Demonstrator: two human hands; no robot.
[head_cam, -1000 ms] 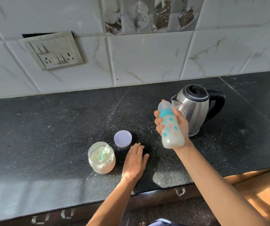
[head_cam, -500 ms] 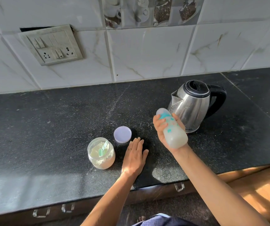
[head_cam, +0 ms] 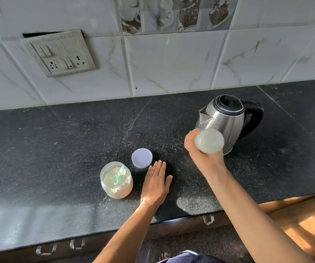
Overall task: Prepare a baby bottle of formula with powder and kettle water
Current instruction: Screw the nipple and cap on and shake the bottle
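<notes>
The right hand (head_cam: 202, 156) gripped the one bottle (head_cam: 209, 141) above the tabletop (head_cam: 57, 149), in front of the one kettle (head_cam: 227, 118). The left hand (head_cam: 156, 182) lay flat, fingers straight, near the front edge, beside one jar (head_cam: 116, 185) and one lid (head_cam: 141, 157). Broad tabletop stretched left of the jar.

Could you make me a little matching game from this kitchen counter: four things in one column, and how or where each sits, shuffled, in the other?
Things: 1 baby bottle; 2 kettle; 3 powder jar; 4 purple lid.
States: A open, scoop inside; B flat on the counter; C gripped in the right hand; D upright, farthest right.
Pairs: 1-C; 2-D; 3-A; 4-B.
</notes>
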